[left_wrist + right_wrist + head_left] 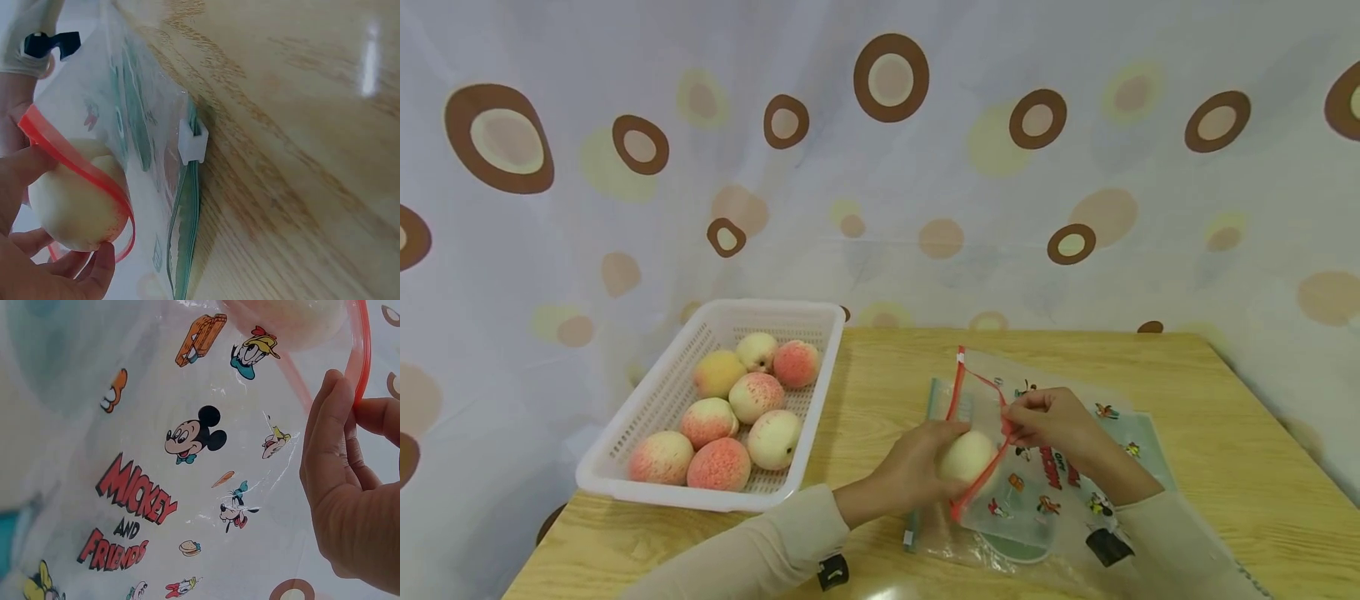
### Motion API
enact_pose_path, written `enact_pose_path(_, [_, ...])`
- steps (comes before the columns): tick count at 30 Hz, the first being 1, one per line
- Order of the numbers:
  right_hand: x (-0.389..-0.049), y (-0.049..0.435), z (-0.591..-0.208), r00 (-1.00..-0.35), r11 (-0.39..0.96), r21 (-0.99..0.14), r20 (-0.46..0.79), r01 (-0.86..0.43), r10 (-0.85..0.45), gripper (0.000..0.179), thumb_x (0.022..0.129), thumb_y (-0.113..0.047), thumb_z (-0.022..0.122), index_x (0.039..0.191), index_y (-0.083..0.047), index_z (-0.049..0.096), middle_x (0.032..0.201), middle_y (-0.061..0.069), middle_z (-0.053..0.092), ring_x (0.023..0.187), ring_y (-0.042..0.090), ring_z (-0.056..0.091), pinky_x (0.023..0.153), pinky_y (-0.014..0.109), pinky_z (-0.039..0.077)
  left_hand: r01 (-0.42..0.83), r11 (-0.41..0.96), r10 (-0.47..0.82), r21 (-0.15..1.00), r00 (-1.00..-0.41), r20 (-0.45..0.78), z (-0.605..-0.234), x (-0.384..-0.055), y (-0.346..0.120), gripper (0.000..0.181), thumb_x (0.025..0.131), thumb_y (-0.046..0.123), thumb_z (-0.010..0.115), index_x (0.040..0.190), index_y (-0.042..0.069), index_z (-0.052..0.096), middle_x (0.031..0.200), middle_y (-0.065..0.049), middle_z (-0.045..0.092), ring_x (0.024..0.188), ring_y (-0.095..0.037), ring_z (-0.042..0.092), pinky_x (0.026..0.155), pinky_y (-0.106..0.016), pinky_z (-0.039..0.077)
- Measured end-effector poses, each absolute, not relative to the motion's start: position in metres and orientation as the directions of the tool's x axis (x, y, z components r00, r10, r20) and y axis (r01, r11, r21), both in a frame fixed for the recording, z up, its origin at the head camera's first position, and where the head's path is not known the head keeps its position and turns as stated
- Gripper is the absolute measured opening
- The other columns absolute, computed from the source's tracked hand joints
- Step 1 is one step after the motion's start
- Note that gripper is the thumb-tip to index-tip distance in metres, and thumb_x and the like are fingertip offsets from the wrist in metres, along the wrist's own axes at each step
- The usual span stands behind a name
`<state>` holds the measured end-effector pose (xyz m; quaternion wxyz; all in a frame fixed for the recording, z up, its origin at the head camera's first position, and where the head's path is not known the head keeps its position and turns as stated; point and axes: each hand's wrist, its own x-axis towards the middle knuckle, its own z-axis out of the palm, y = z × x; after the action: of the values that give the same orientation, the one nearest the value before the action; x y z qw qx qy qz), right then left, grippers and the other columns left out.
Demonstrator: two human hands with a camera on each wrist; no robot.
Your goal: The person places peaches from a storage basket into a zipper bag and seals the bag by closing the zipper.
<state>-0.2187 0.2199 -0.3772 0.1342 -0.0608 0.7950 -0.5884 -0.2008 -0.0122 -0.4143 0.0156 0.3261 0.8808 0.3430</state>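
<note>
My left hand (917, 458) grips a pale peach (967, 457) at the mouth of a clear zip bag (992, 500) with a red edge. In the left wrist view the peach (81, 200) sits partly behind the red strip, its lower side blushed pink. My right hand (1060, 425) pinches the far side of the red edge and holds the mouth spread apart. Cartoon prints cover the bag, as the right wrist view shows beside the right hand (350, 469). Beneath it lies another clear bag with a green edge and a white slider (192, 142).
To the left stands a white plastic basket (831, 358) with several peaches (756, 397) in it. The wooden table (880, 375) runs back to a patterned cloth (880, 167) that hangs behind it.
</note>
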Motion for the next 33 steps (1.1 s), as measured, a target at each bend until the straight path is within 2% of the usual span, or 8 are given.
enact_pose_path(5, [-0.2186, 0.2186, -0.3786, -0.962, 0.293, -0.953, -0.145, 0.073, -0.232, 0.022, 0.094, -0.016, 0.06, 0.095, 0.005, 0.067, 0.078, 0.003, 0.068, 0.07, 0.014, 0.067, 0.067, 0.028, 0.057, 0.586, 0.581, 0.602, 0.565, -0.776, 0.186, -0.4188, -0.201, -0.0113, 0.068, 0.073, 0.014, 0.08, 0.136, 0.007, 0.053, 0.131, -0.008, 0.058, 0.117, -0.017, 0.055, 0.09, -0.024, 0.047])
enact_pose_path(13, [-0.2187, 0.2169, -0.3782, -0.965, 0.304, -0.95, -0.146, 0.074, -0.219, 0.02, 0.094, -0.015, 0.06, 0.092, 0.003, 0.067, 0.076, 0.003, 0.067, 0.069, 0.014, 0.066, 0.067, 0.03, 0.057, 0.654, 0.56, 0.655, 0.509, -0.726, 0.211, -0.4205, -0.2012, -0.0119, 0.069, 0.074, 0.015, 0.08, 0.136, 0.006, 0.052, 0.129, -0.007, 0.06, 0.115, -0.016, 0.055, 0.091, -0.021, 0.045])
enact_pose_path(22, [-0.216, 0.2165, -0.3731, -0.973, 0.342, -0.936, -0.152, 0.085, -0.174, 0.023, 0.094, -0.018, 0.06, 0.094, 0.004, 0.067, 0.078, 0.004, 0.068, 0.07, 0.014, 0.067, 0.069, 0.032, 0.057, 0.639, 0.476, 0.652, 0.604, -0.718, 0.244, -0.4193, -0.2014, -0.0144, 0.066, 0.081, 0.016, 0.078, 0.138, 0.004, 0.048, 0.128, -0.011, 0.059, 0.108, -0.017, 0.06, 0.088, -0.022, 0.048])
enact_pose_path(26, [-0.2154, 0.2165, -0.3707, -0.973, 0.332, -0.94, -0.148, 0.083, -0.175, 0.022, 0.094, -0.017, 0.06, 0.093, 0.003, 0.066, 0.078, 0.004, 0.068, 0.069, 0.013, 0.066, 0.069, 0.032, 0.057, 0.619, 0.506, 0.629, 0.601, -0.741, 0.233, -0.4196, -0.2025, -0.0147, 0.062, 0.081, 0.018, 0.078, 0.135, 0.005, 0.051, 0.124, -0.009, 0.06, 0.106, -0.017, 0.059, 0.087, -0.02, 0.047])
enact_pose_path(29, [-0.2157, 0.2167, -0.3707, -0.973, 0.331, -0.939, -0.153, 0.088, -0.174, 0.021, 0.094, -0.017, 0.06, 0.093, 0.003, 0.066, 0.078, 0.004, 0.068, 0.069, 0.013, 0.066, 0.068, 0.032, 0.057, 0.59, 0.495, 0.623, 0.638, -0.753, 0.213, -0.4195, -0.2025, -0.014, 0.057, 0.081, 0.015, 0.078, 0.131, 0.004, 0.054, 0.123, -0.009, 0.06, 0.105, -0.016, 0.059, 0.083, -0.019, 0.049])
enact_pose_path(33, [-0.2161, 0.2166, -0.3716, -0.973, 0.335, -0.938, -0.156, 0.092, -0.171, 0.022, 0.095, -0.018, 0.06, 0.094, 0.003, 0.067, 0.077, 0.003, 0.068, 0.069, 0.013, 0.066, 0.068, 0.031, 0.057, 0.597, 0.482, 0.638, 0.641, -0.741, 0.211, -0.4185, -0.2021, -0.0125, 0.045, 0.082, 0.01, 0.076, 0.123, 0.003, 0.06, 0.126, -0.009, 0.06, 0.11, -0.016, 0.059, 0.086, -0.019, 0.049])
